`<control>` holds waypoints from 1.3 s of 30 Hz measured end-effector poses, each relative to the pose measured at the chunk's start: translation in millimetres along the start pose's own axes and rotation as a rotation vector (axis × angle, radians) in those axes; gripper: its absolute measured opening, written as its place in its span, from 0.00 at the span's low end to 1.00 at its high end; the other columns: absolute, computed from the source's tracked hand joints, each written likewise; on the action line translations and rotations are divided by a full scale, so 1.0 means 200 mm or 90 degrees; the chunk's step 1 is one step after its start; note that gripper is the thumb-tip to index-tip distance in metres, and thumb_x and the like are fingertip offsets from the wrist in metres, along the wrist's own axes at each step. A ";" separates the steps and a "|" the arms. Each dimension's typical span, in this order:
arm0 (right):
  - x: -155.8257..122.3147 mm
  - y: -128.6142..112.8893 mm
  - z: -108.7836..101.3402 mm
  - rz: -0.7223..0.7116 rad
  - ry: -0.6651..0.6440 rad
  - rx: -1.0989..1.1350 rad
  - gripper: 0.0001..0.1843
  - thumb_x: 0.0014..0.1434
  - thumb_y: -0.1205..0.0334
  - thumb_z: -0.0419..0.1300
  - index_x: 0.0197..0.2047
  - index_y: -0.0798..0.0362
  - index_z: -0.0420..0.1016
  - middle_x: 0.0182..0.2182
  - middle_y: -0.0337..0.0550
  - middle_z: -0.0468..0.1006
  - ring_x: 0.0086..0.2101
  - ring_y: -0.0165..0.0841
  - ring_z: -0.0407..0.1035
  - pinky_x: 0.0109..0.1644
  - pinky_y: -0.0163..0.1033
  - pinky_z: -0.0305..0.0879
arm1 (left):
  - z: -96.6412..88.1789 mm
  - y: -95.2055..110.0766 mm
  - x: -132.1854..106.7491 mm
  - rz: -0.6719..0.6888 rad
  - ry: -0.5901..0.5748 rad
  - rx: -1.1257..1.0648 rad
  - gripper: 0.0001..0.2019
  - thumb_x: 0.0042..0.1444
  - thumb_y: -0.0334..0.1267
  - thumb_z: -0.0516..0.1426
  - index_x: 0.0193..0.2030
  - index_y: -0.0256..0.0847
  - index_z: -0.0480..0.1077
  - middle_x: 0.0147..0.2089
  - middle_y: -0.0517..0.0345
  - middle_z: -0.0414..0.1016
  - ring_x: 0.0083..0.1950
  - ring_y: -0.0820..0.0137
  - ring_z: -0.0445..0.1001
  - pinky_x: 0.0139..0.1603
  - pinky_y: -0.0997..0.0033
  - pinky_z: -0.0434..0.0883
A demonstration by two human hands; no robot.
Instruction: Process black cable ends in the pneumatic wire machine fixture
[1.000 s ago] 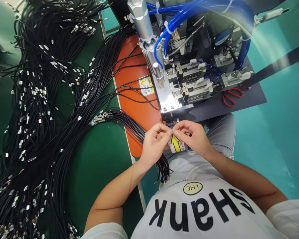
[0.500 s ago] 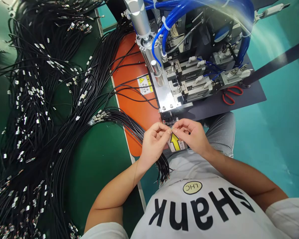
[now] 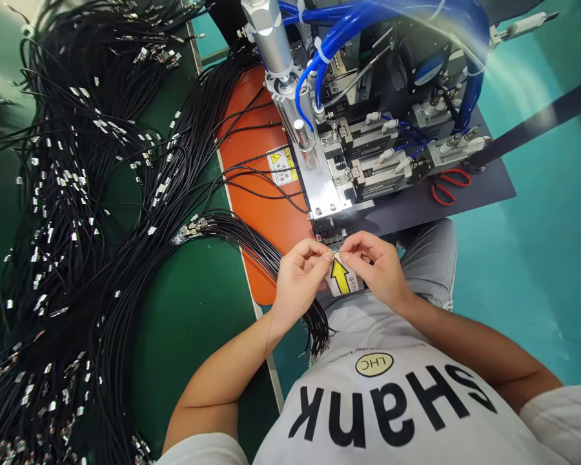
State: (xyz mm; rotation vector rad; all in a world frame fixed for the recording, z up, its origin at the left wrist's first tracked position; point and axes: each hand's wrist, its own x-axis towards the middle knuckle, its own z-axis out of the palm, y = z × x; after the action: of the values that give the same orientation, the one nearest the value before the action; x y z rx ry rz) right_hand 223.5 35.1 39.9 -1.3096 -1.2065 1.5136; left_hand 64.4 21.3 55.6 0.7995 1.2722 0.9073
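My left hand and my right hand meet in front of the machine, fingertips pinched together on the thin end of a black cable. The tip sits just below the machine's dark front slot. A bundle of black cables runs from the left across the orange mat under my left hand, and its ends hang down by my shirt. A label with a yellow arrow shows between my hands.
A large heap of black cables with metal terminals covers the green table on the left. Blue air hoses loop over the machine. Red scissors lie on the dark plate to the right. Teal floor lies beyond.
Both hands have stayed pinched on the cable end and have shifted slightly toward the machine's front slot. The view has moved a little.
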 end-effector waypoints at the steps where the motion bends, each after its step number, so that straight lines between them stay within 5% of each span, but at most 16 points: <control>1: 0.00 0.00 -0.01 0.003 -0.001 0.003 0.02 0.58 0.65 0.63 0.33 0.52 0.74 0.26 0.34 0.71 0.26 0.26 0.62 0.32 0.35 0.59 | 0.00 0.00 0.00 -0.002 0.002 -0.003 0.12 0.58 0.45 0.63 0.35 0.39 0.68 0.24 0.67 0.63 0.21 0.81 0.59 0.21 0.81 0.64; 11: 0.01 0.00 -0.04 -0.050 -0.022 -0.082 0.05 0.61 0.60 0.63 0.39 0.51 0.79 0.32 0.39 0.74 0.29 0.29 0.65 0.37 0.38 0.63 | 0.00 0.00 0.00 -0.005 -0.005 -0.006 0.13 0.58 0.46 0.64 0.35 0.39 0.68 0.22 0.68 0.62 0.21 0.81 0.59 0.21 0.82 0.63; 28: 0.03 -0.01 -0.02 -0.112 -0.013 -0.100 0.06 0.61 0.62 0.63 0.32 0.51 0.76 0.30 0.39 0.74 0.31 0.30 0.67 0.36 0.38 0.63 | 0.00 0.02 -0.01 0.004 -0.025 0.080 0.12 0.59 0.46 0.62 0.36 0.38 0.69 0.25 0.64 0.67 0.22 0.79 0.64 0.21 0.80 0.65; 31: 0.03 0.02 -0.04 -0.114 0.009 -0.094 0.06 0.62 0.62 0.62 0.32 0.51 0.75 0.30 0.39 0.73 0.31 0.30 0.67 0.37 0.38 0.64 | -0.02 0.01 -0.01 0.097 -0.026 0.216 0.10 0.62 0.43 0.60 0.43 0.39 0.71 0.33 0.59 0.71 0.29 0.76 0.70 0.29 0.76 0.70; 35: 0.06 0.08 -0.09 -0.023 0.038 -0.020 0.07 0.61 0.59 0.63 0.33 0.52 0.75 0.31 0.39 0.74 0.30 0.29 0.66 0.35 0.37 0.64 | -0.05 -0.01 0.04 0.338 -0.008 0.509 0.06 0.64 0.35 0.57 0.46 0.41 0.71 0.43 0.53 0.72 0.44 0.69 0.73 0.46 0.69 0.73; 39: 0.14 0.13 -0.11 0.063 0.053 0.050 0.10 0.58 0.54 0.66 0.33 0.53 0.75 0.28 0.38 0.74 0.27 0.27 0.64 0.32 0.35 0.62 | -0.11 -0.04 0.12 0.448 -0.027 0.649 0.09 0.67 0.33 0.52 0.50 0.42 0.71 0.44 0.52 0.72 0.46 0.69 0.73 0.47 0.69 0.74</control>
State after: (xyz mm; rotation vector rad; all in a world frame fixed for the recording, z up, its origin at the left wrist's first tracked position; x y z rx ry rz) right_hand 241.4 59.6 7.0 -1.3830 -1.0327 1.5449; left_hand 45.8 40.6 35.5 2.1491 1.4155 0.7174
